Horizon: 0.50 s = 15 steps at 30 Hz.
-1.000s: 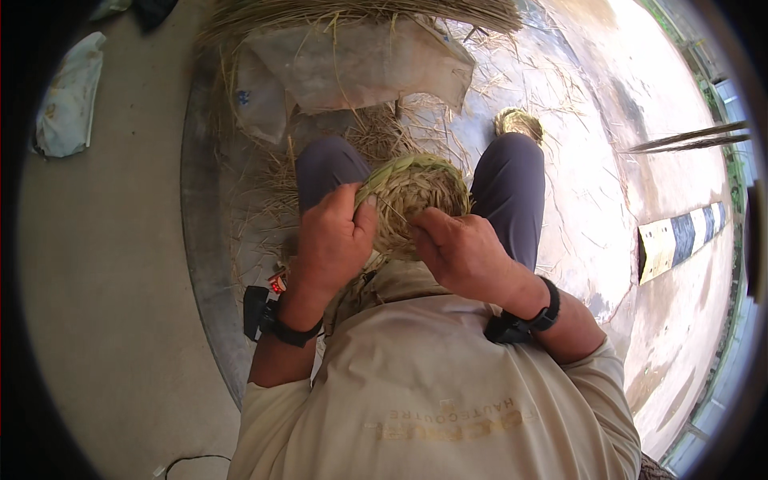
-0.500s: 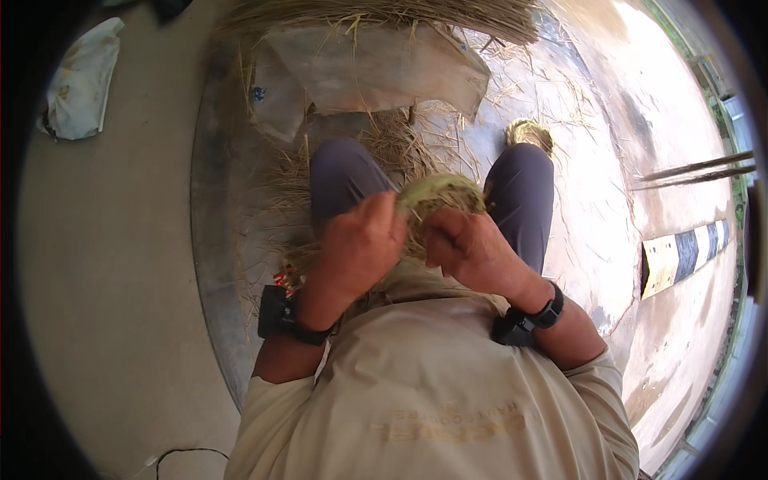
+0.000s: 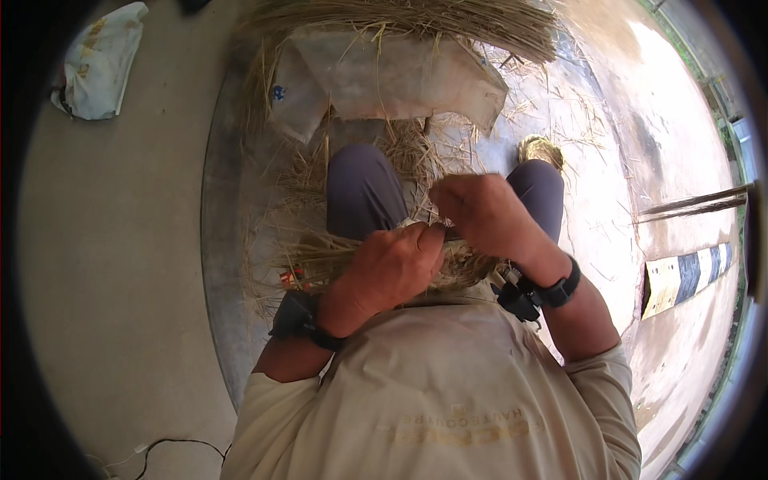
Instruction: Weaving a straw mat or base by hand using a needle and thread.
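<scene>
My left hand [image 3: 388, 264] is closed in front of my lap, gripping woven straw work [image 3: 460, 268], which is largely hidden behind my hands and low against my body. Loose straw sticks out to its left. My right hand [image 3: 484, 212] is raised above and right of my left hand, fingers bent and pressed together close to the left thumb; what they hold is hidden. A second small woven straw round [image 3: 541, 148] lies on the floor beyond my right knee [image 3: 538, 188].
A long straw bundle [image 3: 400, 16] lies at the top over a translucent sheet [image 3: 384, 80], with scattered straw around. A white sack [image 3: 100, 64] is upper left, a striped barrier [image 3: 688, 276] and dark poles [image 3: 696, 204] at right, a cable [image 3: 180, 440] lower left.
The woven round has dropped toward my body and behind my hands. My left hand has moved right and down, while my right hand has risen above it.
</scene>
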Tool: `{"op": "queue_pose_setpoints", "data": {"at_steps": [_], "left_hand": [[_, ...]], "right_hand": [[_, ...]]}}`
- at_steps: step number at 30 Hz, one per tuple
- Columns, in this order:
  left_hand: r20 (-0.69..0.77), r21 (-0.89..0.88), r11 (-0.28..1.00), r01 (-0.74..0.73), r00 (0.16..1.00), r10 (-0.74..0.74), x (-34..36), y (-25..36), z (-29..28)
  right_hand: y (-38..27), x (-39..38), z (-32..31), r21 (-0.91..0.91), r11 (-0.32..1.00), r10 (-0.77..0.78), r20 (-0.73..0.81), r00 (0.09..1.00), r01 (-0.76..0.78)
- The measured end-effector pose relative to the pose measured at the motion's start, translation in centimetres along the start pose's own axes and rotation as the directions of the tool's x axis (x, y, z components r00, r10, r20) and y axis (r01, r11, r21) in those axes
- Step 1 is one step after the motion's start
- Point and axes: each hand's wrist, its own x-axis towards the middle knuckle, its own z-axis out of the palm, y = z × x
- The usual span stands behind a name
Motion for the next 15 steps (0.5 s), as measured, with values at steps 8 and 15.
{"op": "queue_pose_setpoints", "data": {"at_steps": [8,15], "left_hand": [[0.073,0.001,0.999,0.05,0.996,-0.05,0.2,-1.0,-0.2],[0.025,0.06,0.97,0.235,0.971,-0.236,-1.8,-5.9,-4.9]], "right_hand": [[0.2,-1.0,-0.6,0.403,0.894,-0.144,-0.152,0.978,0.194],[-1.7,-8.2,-11.3,0.47,0.866,-0.034,-0.287,0.957,0.171]]}}
